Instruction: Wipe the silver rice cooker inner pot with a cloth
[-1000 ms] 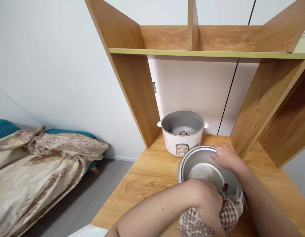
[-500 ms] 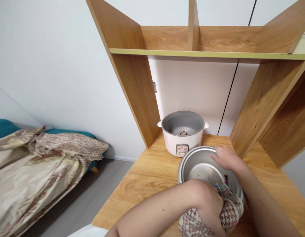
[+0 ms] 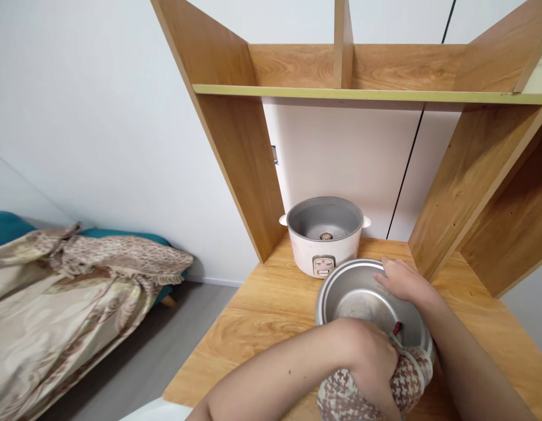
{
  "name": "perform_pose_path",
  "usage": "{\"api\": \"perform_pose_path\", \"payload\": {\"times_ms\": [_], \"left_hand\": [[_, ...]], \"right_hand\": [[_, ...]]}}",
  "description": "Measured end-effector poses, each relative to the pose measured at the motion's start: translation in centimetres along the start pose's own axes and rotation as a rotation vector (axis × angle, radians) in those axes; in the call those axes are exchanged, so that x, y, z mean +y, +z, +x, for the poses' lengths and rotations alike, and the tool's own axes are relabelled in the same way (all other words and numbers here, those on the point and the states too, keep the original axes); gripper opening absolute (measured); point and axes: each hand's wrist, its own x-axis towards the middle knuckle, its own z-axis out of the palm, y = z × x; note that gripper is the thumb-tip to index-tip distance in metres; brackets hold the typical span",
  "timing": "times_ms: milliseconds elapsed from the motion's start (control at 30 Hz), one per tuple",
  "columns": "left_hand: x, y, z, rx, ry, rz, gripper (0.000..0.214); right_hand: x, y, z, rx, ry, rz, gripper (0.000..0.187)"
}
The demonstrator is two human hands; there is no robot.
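A silver inner pot (image 3: 362,301) from a rice cooker is tilted towards me above the wooden desk. My right hand (image 3: 402,279) grips its far right rim, thumb on the inside and fingers over the edge. Reaching across from the left, my left hand (image 3: 376,356) is closed on a brown-and-white patterned cloth (image 3: 411,374). The cloth lies against the pot's near inner wall, with a small red tag (image 3: 397,328) sticking up. My left fingertips are hidden. Behind the pot stands the white rice cooker body (image 3: 303,251), without a lid, its heating well visible.
The wooden desk (image 3: 227,327) has upright side panels and a shelf (image 3: 367,95) overhead. A white curved object (image 3: 156,410) shows at the desk's near left edge. Further left, a teal sofa (image 3: 10,224) is draped with a patterned cover (image 3: 78,316).
My left hand has shifted the cloth slightly inside the pot. Its blue-checked bit is now out of sight, and the red tag sits a little lower and further left. My right hand stays put.
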Motion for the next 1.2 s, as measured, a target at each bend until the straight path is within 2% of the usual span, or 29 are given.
{"api": "perform_pose_path", "payload": {"times_ms": [200,333,500,733,933,1200], "left_hand": [[-0.12,-0.09,0.26,-0.025,-0.004,-0.038,0.08],[0.01,-0.29,-0.02,-0.011,-0.006,-0.03,0.073],[0.26,-0.19,-0.42,0.01,-0.038,0.01,0.075],[-0.15,0.31,0.2,0.059,-0.016,-0.028,0.076],[-0.14,0.0,0.12,-0.019,-0.032,-0.042,0.085],[0.19,-0.21,-0.24,0.012,-0.021,-0.012,0.077]], "right_hand": [[-0.17,-0.09,-0.03,0.002,-0.004,0.002,0.037],[-0.09,-0.11,-0.01,0.002,-0.005,0.004,0.037],[0.01,-0.11,-0.03,-0.006,-0.001,0.007,0.037],[-0.02,-0.21,-0.04,-0.007,-0.002,0.006,0.036],[-0.05,-0.21,-0.02,-0.005,-0.005,0.004,0.037],[-0.08,-0.28,-0.05,-0.006,-0.004,0.005,0.036]]}}
